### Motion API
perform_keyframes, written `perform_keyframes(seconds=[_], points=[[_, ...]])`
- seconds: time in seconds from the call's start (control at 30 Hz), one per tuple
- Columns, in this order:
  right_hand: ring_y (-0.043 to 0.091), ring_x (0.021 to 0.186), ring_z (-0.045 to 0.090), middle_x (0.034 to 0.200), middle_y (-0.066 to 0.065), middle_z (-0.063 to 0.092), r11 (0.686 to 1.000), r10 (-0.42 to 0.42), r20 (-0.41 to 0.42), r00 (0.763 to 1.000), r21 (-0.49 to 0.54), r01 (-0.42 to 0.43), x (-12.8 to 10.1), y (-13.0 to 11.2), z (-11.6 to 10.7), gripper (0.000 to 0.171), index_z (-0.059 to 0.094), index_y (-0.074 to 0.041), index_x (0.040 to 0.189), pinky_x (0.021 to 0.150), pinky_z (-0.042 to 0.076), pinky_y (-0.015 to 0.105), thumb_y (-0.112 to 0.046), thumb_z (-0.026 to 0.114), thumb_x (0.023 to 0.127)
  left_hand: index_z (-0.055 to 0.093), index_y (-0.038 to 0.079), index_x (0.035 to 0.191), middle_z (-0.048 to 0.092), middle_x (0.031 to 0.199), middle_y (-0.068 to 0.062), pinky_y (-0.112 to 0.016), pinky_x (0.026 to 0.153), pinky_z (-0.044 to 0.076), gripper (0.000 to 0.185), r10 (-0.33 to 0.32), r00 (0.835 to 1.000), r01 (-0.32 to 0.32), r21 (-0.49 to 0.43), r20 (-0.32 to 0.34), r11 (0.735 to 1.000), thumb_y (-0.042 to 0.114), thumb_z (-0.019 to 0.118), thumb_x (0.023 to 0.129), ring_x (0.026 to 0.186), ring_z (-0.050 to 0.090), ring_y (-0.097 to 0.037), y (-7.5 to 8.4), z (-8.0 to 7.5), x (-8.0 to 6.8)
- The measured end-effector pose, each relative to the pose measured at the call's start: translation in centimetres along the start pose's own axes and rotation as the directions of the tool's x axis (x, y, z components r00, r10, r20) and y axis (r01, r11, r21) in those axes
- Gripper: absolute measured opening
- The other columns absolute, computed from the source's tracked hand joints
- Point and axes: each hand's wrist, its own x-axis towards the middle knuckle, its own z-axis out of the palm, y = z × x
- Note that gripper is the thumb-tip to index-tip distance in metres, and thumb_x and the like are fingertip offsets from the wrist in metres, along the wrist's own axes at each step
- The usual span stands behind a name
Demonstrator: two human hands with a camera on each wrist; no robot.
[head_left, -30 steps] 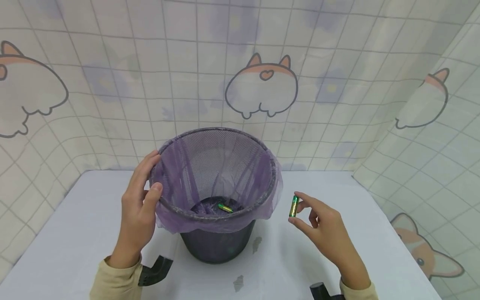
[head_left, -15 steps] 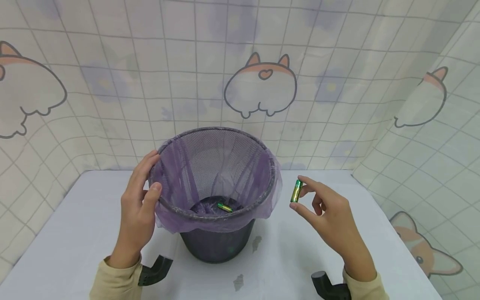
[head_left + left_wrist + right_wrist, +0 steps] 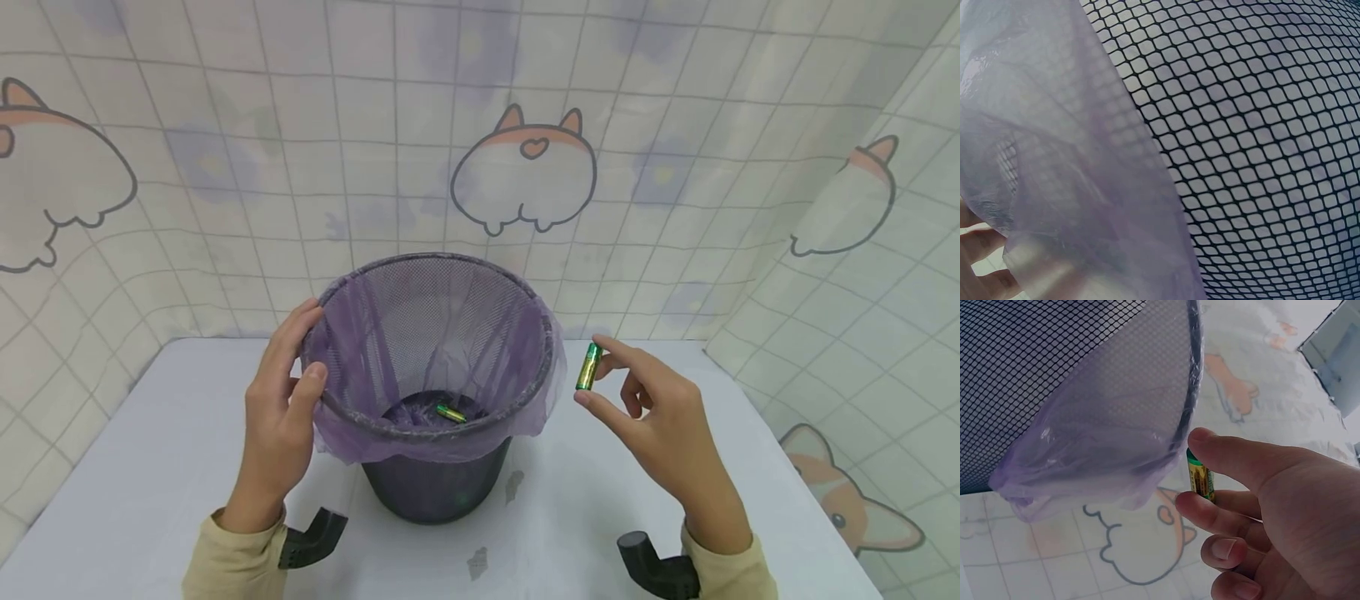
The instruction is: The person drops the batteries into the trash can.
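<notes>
The left hand (image 3: 276, 414) grips the rim of the mesh bin (image 3: 433, 392), which is lined with a purple bag (image 3: 360, 350). The right hand (image 3: 656, 425) pinches a green battery (image 3: 588, 367) upright just beside the rim. A second battery (image 3: 451, 412) lies at the bin's bottom.

A white table (image 3: 150, 467) is seen below, and two small grey marks (image 3: 513, 486) are found on its top, near the front edge. A pale cloth (image 3: 300, 125) with a square tile pattern is hung behind the table and along the right side. Cartoon corgis are printed on it. One corgi bottom (image 3: 523, 179) is shown in the middle. A corgi face (image 3: 847, 500) is seen low on the right.
</notes>
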Motion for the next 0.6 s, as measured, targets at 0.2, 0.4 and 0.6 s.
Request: perform_keyframes(seconds=[0.2,0.4,0.6], points=[[0.004,0.059,0.036,0.086,-0.003,0.064,1.0,-0.005,-0.01,1.0,0.007,0.005,1.0,-0.7,0.0,0.058,0.063,-0.006,0.124,0.056,0.03,0.017,-0.008,0.083,0.069,0.048,0.007,0.142,0.044,0.15,-0.008,-0.015,0.064,0.038,0.049,-0.005,1.0,0.005,-0.001,-0.005,1.0,0.01,0.044,0.094,0.121,0.048,-0.011,0.2,-0.1,0.1],[0.005,0.059,0.036,0.087,-0.002,0.065,0.999,-0.026,-0.022,0.999,0.043,0.027,1.8,-1.2,0.1,0.058,0.063,-0.007,0.124,0.055,0.031,0.017,-0.008,0.082,0.069,0.048,0.007,0.142,0.044,0.15,-0.008,-0.015,0.064,0.038,0.048,-0.005,1.0,0.005,0.004,-0.006,1.0,0.01,0.044,0.094,0.12,0.049,-0.011,0.2,-0.1,0.1],[0.005,0.059,0.036,0.086,0.0,0.065,0.998,-0.038,-0.024,0.999,0.04,0.039,2.2,-1.6,0.3,0.057,0.064,-0.006,0.124,0.055,0.031,0.019,-0.007,0.082,0.07,0.048,0.007,0.142,0.044,0.15,-0.008,-0.015,0.065,0.038,0.049,-0.005,1.0,0.005,0.009,-0.005,1.0,0.011,0.044,0.094,0.125,0.048,-0.01,0.1,-0.1,0.1]])
